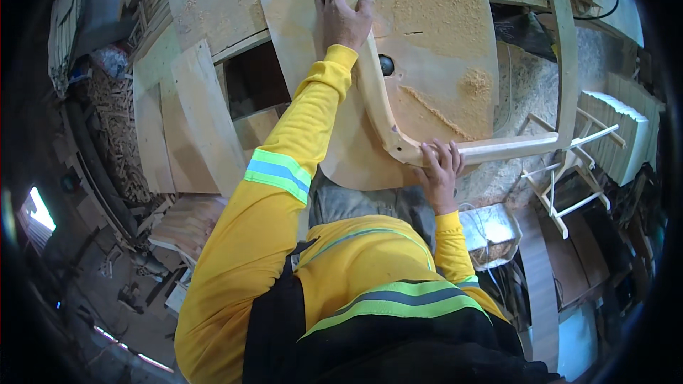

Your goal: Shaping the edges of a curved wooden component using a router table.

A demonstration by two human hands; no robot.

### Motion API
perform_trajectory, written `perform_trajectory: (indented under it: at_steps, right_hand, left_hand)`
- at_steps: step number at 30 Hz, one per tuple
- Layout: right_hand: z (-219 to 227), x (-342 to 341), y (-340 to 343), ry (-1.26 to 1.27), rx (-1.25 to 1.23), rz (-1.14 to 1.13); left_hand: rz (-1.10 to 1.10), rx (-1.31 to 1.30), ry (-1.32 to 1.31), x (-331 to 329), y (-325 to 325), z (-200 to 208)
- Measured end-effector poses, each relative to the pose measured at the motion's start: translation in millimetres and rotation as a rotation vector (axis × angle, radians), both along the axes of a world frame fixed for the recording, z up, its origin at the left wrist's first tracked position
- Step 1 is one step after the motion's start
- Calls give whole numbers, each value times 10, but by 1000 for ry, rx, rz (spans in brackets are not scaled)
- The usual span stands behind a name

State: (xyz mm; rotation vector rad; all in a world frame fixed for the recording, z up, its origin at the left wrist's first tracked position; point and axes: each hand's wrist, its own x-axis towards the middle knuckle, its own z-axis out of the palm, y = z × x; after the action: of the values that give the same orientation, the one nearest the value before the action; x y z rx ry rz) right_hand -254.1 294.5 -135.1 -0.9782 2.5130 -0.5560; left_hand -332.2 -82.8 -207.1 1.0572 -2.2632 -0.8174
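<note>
Your left hand (346, 21) straddles the pale, rounded wooden frame (371, 89), thumb apart from fingers; your right hand (441, 174) curls over its lower rail beside the angled corner. The frame lies on smooth plywood (356, 153) strewn with powdery sawdust (475, 84).

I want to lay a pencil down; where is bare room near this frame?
The plywood board has bare room between the yellow left sleeve and the wooden frame. Inside the frame's bend, sawdust and a round hole crowd it; the left hand and right hand are on the frame.
</note>
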Motion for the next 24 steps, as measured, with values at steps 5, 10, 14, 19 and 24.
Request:
perform_trajectory:
  at_steps: [5,10,14,19,24]
  right_hand:
    - [25,-27,-59,-40,-38,-27]
    - [53,-33,-59,-68,-34,-42]
    - [46,3,-89,-98,-44,-72]
    - [29,0,-84,-113,-59,-83]
    - [40,-22,-72,-92,-54,-81]
  left_hand:
    - [-19,15,-25,6,-21,60]
    - [-26,31,-4,-20,17,111]
    - [-25,-4,-46,21,-8,107]
    - [-23,5,-49,-21,0,75]
    - [-18,55,-79,-47,-2,51]
